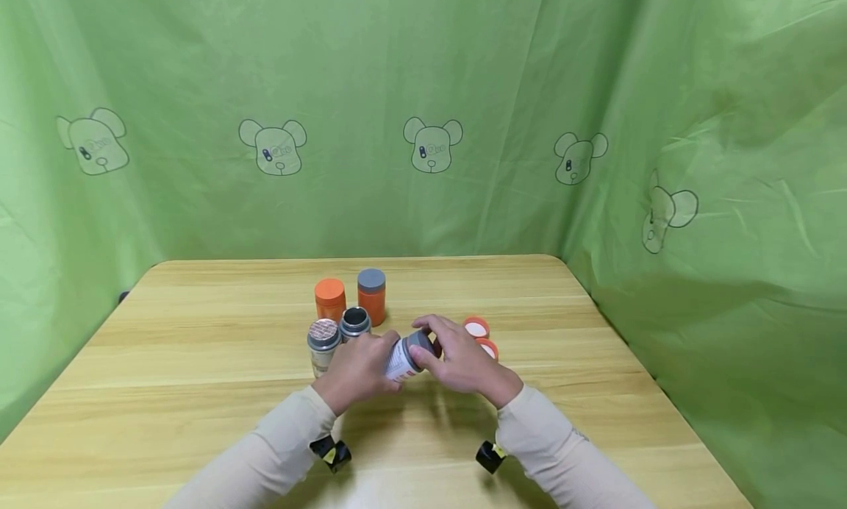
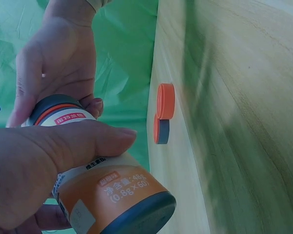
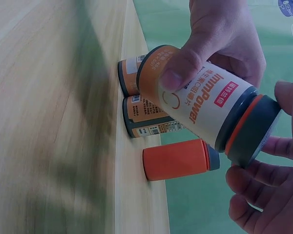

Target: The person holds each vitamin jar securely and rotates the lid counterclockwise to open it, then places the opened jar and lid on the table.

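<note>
Green cloth printed with bear outlines (image 1: 432, 146) hangs behind and beside a pale wooden table (image 1: 198, 362), and near its middle both hands meet over one bottle (image 1: 405, 357). It is held off the tabletop and tilted, cap end toward the right hand. It is a small round supplement bottle with an orange lower body, a white label band carrying red and orange lettering, a dark grey base and a dark grey cap (image 3: 251, 127) with a thin orange ring just beneath it. The left hand (image 1: 357, 371) wraps the body, thumb (image 2: 88, 141) laid across the label and fingers curled round behind. The right hand (image 1: 458, 358) has its fingers (image 2: 19, 100) curled about the cap. Just behind the hands stand four more bottles close together: a foil-sealed one (image 1: 323, 345), an open one (image 1: 355, 321), an orange-capped one (image 1: 330, 299) and a grey-capped one (image 1: 372, 294). Two loose orange lids (image 1: 481, 336) lie on the table just beyond the right hand, one overlapping the other.
</note>
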`<state>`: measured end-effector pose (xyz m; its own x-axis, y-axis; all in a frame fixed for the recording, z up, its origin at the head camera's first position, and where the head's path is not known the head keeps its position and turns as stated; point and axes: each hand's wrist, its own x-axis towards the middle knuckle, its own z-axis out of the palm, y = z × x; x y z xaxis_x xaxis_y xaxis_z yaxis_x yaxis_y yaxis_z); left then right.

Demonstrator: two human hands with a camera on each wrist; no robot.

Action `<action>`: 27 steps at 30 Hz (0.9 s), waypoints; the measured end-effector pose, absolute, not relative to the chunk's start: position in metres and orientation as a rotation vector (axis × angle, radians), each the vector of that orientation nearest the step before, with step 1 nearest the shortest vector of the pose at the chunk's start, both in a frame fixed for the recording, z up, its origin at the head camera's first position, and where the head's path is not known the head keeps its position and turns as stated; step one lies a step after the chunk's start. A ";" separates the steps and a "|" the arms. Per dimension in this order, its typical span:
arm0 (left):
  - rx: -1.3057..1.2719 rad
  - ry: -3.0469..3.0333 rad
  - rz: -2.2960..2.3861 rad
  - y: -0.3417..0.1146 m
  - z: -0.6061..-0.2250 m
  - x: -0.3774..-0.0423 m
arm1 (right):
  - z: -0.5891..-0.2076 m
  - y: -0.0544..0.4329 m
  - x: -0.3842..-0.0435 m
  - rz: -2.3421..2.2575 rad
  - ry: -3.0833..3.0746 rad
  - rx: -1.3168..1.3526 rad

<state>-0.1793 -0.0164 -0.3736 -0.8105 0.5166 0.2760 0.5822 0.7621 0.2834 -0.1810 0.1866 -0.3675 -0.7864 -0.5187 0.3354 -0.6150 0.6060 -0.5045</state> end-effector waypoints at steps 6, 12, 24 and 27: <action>-0.875 -2.777 -0.528 -0.016 -0.373 -0.179 | -0.367 0.188 -0.181 0.948 -2.657 0.981; -0.879 -2.767 -0.523 -0.016 -0.372 -0.179 | -0.366 0.188 -0.180 0.941 -2.677 0.979; -0.879 -2.782 -0.536 -0.015 -0.371 -0.177 | -0.365 0.188 -0.179 0.935 -2.717 0.939; -0.872 -2.794 -0.542 -0.015 -0.371 -0.177 | -0.366 0.189 -0.179 0.947 -2.702 0.969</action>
